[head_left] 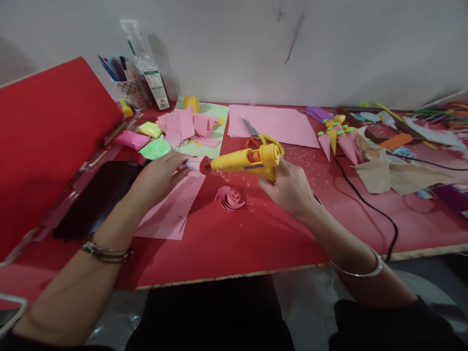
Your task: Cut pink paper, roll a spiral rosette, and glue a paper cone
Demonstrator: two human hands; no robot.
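Note:
My right hand [290, 187] is wrapped round the handle of a yellow hot glue gun [237, 161], which points left. The gun's dark nozzle reaches the open end of a small pink paper cone [199, 165]; whether it touches the paper I cannot tell. Closed fingers of my left hand [161, 173] hold that cone by its other end. Below the gun, a coiled pink paper spiral [230, 198] lies on the red table [234, 248]. Pink paper sheets [168, 214] lie under and beside my left hand.
Behind the gun lie yellow-handled scissors [252, 127] and pink sheets [278, 124]. Finished-looking small cones [338, 136] and a black cord [365, 200] are at right. At left are a dark phone-like slab [98, 197], clay packets [133, 139], a bottle [155, 83] and a pen cup [131, 92].

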